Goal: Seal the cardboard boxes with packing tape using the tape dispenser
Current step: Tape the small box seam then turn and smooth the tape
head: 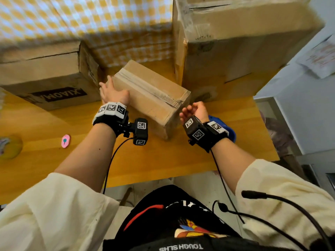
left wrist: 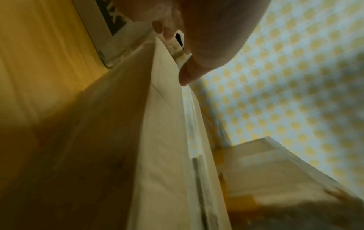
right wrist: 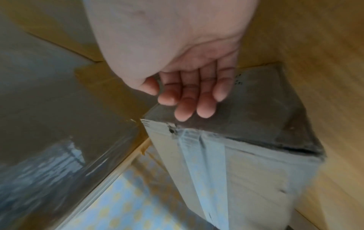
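A small cardboard box (head: 150,95) lies slanted on the wooden table (head: 163,160), with clear tape along its top seam. My left hand (head: 112,93) rests against the box's left side, fingers stretched toward the far corner and thumb (left wrist: 189,74) over the top edge of the box (left wrist: 167,140). My right hand (head: 194,110) hovers by the near right end of the box (right wrist: 236,171); its fingers (right wrist: 187,99) hang loosely curled and hold nothing. A blue tape dispenser (head: 230,131) lies on the table, mostly hidden under my right wrist.
A larger box with black print (head: 45,77) stands at the left. A tall taped box (head: 244,42) stands at the back right, close to the small one. A pink item (head: 65,140) and a yellowish round object (head: 9,147) lie at the table's left. Checked cloth hangs behind.
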